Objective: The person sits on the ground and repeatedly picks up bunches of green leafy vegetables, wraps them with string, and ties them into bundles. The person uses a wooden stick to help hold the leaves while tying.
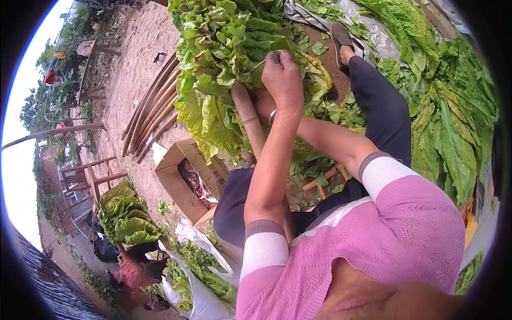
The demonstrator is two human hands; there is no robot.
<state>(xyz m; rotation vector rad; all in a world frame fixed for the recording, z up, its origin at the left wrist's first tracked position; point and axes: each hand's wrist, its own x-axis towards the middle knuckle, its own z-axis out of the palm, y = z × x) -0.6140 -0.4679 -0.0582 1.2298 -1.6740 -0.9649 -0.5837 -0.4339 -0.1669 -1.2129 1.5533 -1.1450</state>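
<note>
My left hand [282, 78] is raised over a bamboo pole [249, 114], its thumb and fingers pinched on a thin pale string [258, 65] that runs down to the leaves. Under my left forearm, my right hand [263, 103] lies beside the pole and against the leaves; its fingers are mostly hidden. A metal band circles the right wrist. Large green leaves [224, 44], some yellowed and browned at the edges, hang in a dense cluster around the pole's far end. The pole slopes back between my arms towards my lap.
Heaps of leaves [448, 132] and plastic sheeting [382, 38] lie at the right. On the left are wooden poles [154, 106], an open cardboard box [174, 160] and a wooden chair [94, 176]. Another person [134, 274] sits lower left near bagged leaves [188, 266]. A wooden stool [322, 180] stands near my legs.
</note>
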